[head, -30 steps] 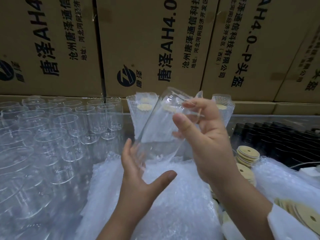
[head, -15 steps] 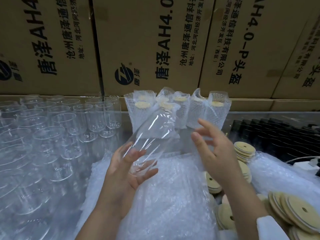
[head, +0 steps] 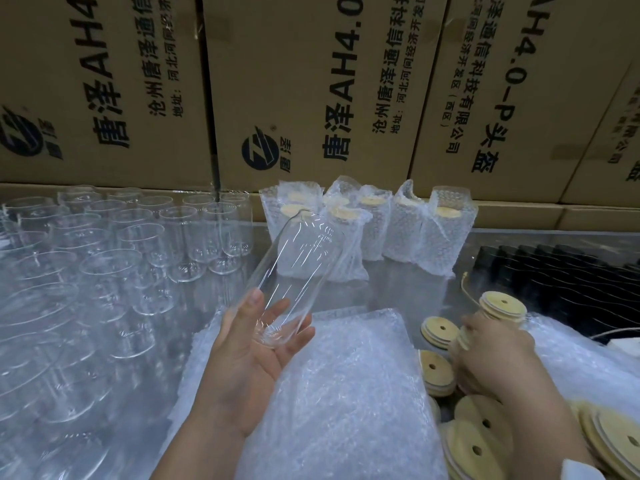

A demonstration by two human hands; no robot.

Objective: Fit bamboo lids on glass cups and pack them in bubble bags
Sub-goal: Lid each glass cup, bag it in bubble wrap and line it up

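Observation:
My left hand [head: 246,355] holds a clear glass cup [head: 294,271] by its base, thumb on one side and fingers under it; the cup tilts away with its mouth pointing up and back. My right hand [head: 491,348] reaches down to the right onto a stack of round bamboo lids [head: 498,308], fingers curled over the lids there; the grip itself is hidden. More bamboo lids [head: 436,372] with centre holes lie around it. A pile of bubble bags [head: 346,393] lies in front of me.
Several empty glass cups [head: 104,258] crowd the left side. Several bagged, lidded cups [head: 408,226] stand at the back centre. Cardboard boxes [head: 311,81] form a wall behind. A black ribbed tray [head: 571,275] sits at the right, with more bubble wrap [head: 588,362] below it.
My right hand let go of the cup and dropped right to the lid stack. The left hand took the cup's base and now holds it alone, lower.

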